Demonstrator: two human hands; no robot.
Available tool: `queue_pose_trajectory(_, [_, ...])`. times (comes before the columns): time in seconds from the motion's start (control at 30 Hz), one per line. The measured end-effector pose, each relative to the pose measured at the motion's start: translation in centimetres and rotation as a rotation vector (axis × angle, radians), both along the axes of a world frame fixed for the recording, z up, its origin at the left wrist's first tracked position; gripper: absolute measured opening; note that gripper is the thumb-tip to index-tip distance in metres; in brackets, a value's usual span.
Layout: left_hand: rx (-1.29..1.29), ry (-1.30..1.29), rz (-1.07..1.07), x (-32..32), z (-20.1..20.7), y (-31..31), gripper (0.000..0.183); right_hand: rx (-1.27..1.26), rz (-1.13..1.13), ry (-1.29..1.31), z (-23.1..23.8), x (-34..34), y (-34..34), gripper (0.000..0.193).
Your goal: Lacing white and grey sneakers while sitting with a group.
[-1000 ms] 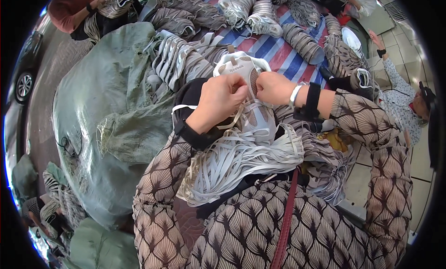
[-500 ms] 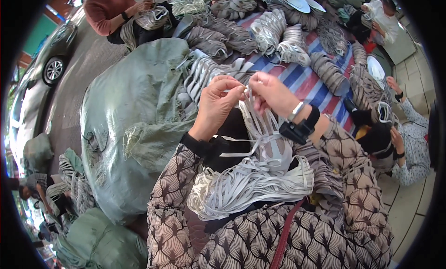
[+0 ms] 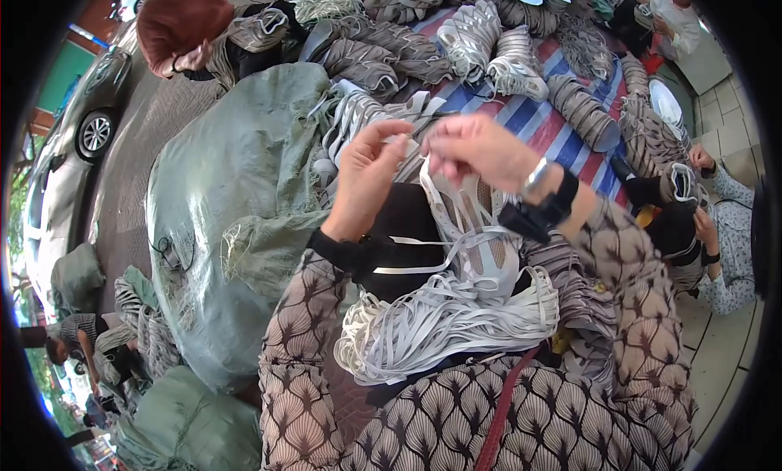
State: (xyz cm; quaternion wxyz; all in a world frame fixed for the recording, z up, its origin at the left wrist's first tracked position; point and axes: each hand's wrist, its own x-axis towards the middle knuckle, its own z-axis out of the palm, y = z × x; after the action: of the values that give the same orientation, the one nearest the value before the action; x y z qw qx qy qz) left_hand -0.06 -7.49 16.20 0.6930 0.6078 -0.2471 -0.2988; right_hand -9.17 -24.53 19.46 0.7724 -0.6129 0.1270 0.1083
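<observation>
My left hand (image 3: 368, 166) is raised over my lap, thumb and forefinger pinched on a thin white shoelace (image 3: 410, 144). Close to its right, my right hand (image 3: 481, 153) is slightly blurred, its fingers closed at the top edge of a whitish mesh shoe upper (image 3: 487, 259). Just what its fingertips grip is partly hidden. The upper stands on my lap, with a lace strung across it and loose ends trailing left. In front of my body lies a thick bundle of white shoelaces (image 3: 444, 328).
A big green wrapped sack (image 3: 236, 194) stands at left. Stacked shoe uppers (image 3: 468, 43) cover a striped sheet (image 3: 533, 121) ahead. More grey uppers (image 3: 582, 292) lie by my right arm. People sit at far left and right; a parked car (image 3: 85, 137) is beyond the sack.
My hands have drawn slightly apart, the left moving a little left and the right a little right. The person at upper left has leaned and lowered a hand.
</observation>
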Motion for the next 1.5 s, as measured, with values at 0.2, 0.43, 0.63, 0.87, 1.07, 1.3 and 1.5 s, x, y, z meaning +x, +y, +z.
queue_pose_trajectory(0.2, [-0.160, 0.260, -0.287, 1.7, 2.5, -3.0, 0.042, -0.156, -0.215, -0.322, 7.2, 13.3, -5.6, 0.016])
queue_pose_trajectory(0.43, [-0.390, 0.314, -0.273, 10.7, 8.5, -9.6, 0.023, -0.017, -0.212, -0.308, 11.0, 15.3, -10.8, 0.013])
queue_pose_trajectory(0.63, [-0.503, 0.106, -0.174, 16.1, 14.2, -10.3, 0.016, -0.191, 0.415, 0.119, 5.3, 2.8, -1.3, 0.032])
queue_pose_trajectory(0.87, [0.051, -0.434, 0.178, 5.2, 10.1, -6.3, 0.018, 0.483, -0.442, 0.240, 11.0, 15.7, -11.3, 0.019])
queue_pose_trajectory(1.07, [0.285, -0.556, -0.151, -3.3, 1.2, 2.0, 0.014, -0.038, -0.266, -0.327, 7.7, 16.3, -10.6, 0.023])
queue_pose_trajectory(1.3, [0.531, -0.654, -0.251, -9.6, -1.6, 1.1, 0.014, -0.198, -0.114, -0.263, 7.6, 9.8, -6.2, 0.025])
queue_pose_trajectory(1.5, [0.562, -0.698, -0.366, -9.4, -1.7, 1.3, 0.010, -0.390, 0.059, -0.214, 5.6, 5.9, -3.9, 0.027])
